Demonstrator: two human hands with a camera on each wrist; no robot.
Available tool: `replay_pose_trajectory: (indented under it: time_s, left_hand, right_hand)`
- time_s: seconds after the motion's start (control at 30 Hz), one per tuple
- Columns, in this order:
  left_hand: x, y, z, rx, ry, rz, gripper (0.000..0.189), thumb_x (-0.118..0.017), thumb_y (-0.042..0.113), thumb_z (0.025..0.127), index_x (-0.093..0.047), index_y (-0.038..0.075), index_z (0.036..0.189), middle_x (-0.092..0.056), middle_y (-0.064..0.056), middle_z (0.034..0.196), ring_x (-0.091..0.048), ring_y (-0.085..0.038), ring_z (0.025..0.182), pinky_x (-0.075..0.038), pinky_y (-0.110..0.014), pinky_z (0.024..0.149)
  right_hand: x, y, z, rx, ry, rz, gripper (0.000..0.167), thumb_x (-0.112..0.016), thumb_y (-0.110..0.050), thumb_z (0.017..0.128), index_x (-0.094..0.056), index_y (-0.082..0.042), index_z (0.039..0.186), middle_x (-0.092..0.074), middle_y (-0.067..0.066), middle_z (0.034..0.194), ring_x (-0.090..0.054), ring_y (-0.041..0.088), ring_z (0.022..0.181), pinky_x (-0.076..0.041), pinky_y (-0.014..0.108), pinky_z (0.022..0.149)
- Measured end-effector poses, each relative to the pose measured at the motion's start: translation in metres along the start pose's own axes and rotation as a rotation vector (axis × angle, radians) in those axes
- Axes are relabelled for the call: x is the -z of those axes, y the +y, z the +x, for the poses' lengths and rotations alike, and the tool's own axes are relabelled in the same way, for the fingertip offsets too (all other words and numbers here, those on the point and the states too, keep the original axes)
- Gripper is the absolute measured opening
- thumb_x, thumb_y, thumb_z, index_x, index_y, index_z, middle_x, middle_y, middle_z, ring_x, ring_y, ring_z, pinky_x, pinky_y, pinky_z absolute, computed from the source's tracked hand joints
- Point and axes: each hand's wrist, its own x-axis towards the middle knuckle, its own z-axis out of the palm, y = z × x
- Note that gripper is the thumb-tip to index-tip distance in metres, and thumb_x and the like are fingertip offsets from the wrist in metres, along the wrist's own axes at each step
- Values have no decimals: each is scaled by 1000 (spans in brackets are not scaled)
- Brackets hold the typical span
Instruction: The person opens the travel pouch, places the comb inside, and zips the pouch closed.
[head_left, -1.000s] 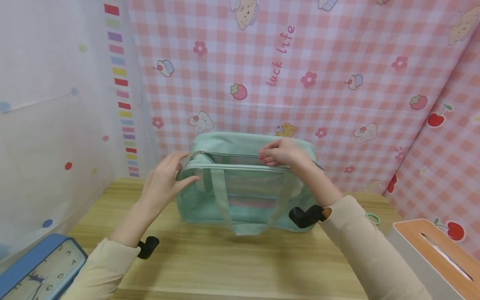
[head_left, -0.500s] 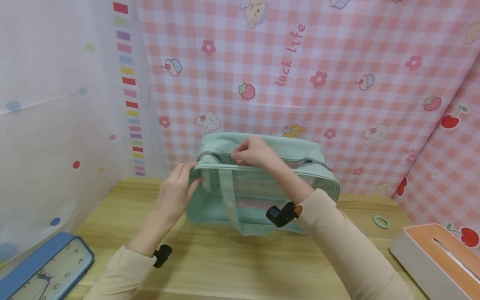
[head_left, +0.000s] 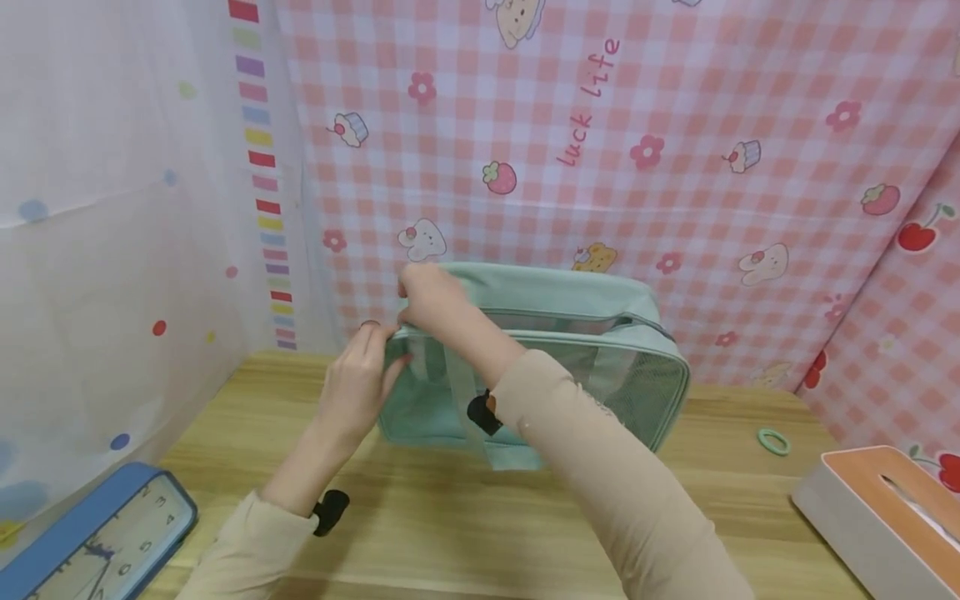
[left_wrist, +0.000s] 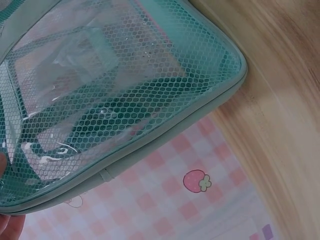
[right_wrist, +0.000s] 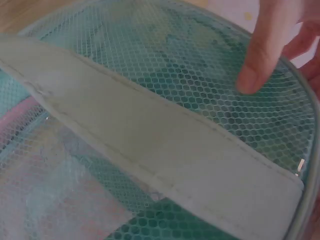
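Observation:
In the head view a mint-green bag (head_left: 570, 292) with mesh front stands upright on the table, its top zip opening (head_left: 547, 322) apart. My left hand (head_left: 354, 379) grips the bag's upper left corner, thumb on the front mesh and fingers over the edge. The right wrist view shows that thumb (right_wrist: 257, 67) against the mesh, above a pale strap (right_wrist: 150, 135). My right hand (head_left: 435, 304) is bent over the left end of the zip, close to the left fingers. Its fingertips are hidden, so what they hold does not show. Clear plastic shows through the mesh (left_wrist: 125, 95).
A blue-framed clock (head_left: 105, 533) lies at the front left of the wooden table (head_left: 420, 533). To the right are a small green ring (head_left: 773, 442) and a white box with an orange top (head_left: 885, 508). A pink checked cloth (head_left: 555, 125) hangs behind the bag.
My right hand has travelled leftward along the bag's opening, from its right part to the left corner. The left hand keeps its grip there. The view has shifted slightly.

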Motion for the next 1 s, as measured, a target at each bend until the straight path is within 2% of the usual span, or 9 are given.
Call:
replay_pose_trajectory:
  time_s: [0.17, 0.27, 0.43, 0.57, 0.63, 0.7, 0.8, 0.9, 1.0]
  left_hand:
    - [0, 0, -2, -9, 6, 17, 38, -76, 12, 71, -58, -7, 99, -59, -17, 86, -62, -28, 73, -56, -36, 60]
    - [-1, 0, -1, -7, 4, 17, 38, -76, 12, 72, -58, -8, 100, -59, -17, 86, -62, -28, 73, -56, -35, 60]
    - [-1, 1, 2, 8, -14, 24, 38, -76, 12, 72, -57, -8, 99, -59, -17, 85, -62, -27, 74, -56, -35, 61]
    - [-2, 1, 2, 34, -31, 33, 37, -76, 12, 72, -57, -8, 97, -58, -16, 84, -62, -27, 73, -57, -35, 61]
    - [-2, 1, 2, 47, -37, 35, 38, -76, 12, 72, -58, -8, 98, -58, -16, 84, -62, -27, 74, -57, -35, 61]
    - [-2, 1, 2, 57, -44, 38, 38, -76, 13, 72, -58, -8, 99, -59, -16, 85, -62, -27, 75, -57, -36, 61]
    - [-2, 0, 2, 72, -53, 37, 38, -75, 13, 73, -58, -7, 100, -59, -16, 86, -63, -28, 76, -57, -36, 61]
    - [-2, 1, 4, 85, -62, 30, 38, -75, 14, 74, -58, -7, 101, -60, -16, 87, -63, -29, 77, -57, -37, 62]
    - [-3, 2, 5, 92, -66, 22, 38, -75, 13, 74, -58, -7, 102, -60, -17, 89, -63, -30, 78, -57, -38, 63]
  right_hand:
    - [-4, -5, 8, 100, -52, -204, 30, -69, -24, 82, -61, -11, 108, -64, 0, 108, -61, 15, 97, -54, 28, 79]
    - [-3, -6, 9, 157, -57, -308, 20, -61, -18, 88, -62, -11, 106, -65, 1, 105, -62, 16, 94, -55, 29, 77]
    - [-2, -2, 10, 166, -46, -325, 18, -50, -4, 91, -61, -9, 106, -64, 4, 105, -62, 18, 93, -55, 30, 77]
    - [-2, 6, 12, 131, -52, -209, 15, -50, -2, 90, -59, -6, 102, -63, 5, 99, -61, 16, 85, -54, 26, 71]
    - [-1, 11, 12, 111, -43, -108, 9, -52, -1, 87, -56, -6, 81, -57, 2, 74, -52, 12, 63, -45, 19, 54]
    - [1, 16, 10, 81, -14, 22, 25, -54, -3, 85, -45, -9, 63, -40, -1, 56, -34, 9, 49, -31, 17, 44]
    - [4, 24, 7, 18, 56, 239, 43, -57, -4, 82, -29, -12, 50, -20, -3, 47, -17, 8, 42, -20, 17, 40]
    - [6, 30, 6, -97, 95, 442, 42, -62, -8, 81, -39, -11, 46, -35, -4, 40, -31, 7, 35, -28, 16, 37]
    - [8, 35, 6, -271, 68, 645, 25, -63, -7, 80, -55, -4, 56, -53, 0, 45, -48, 8, 37, -44, 15, 40]
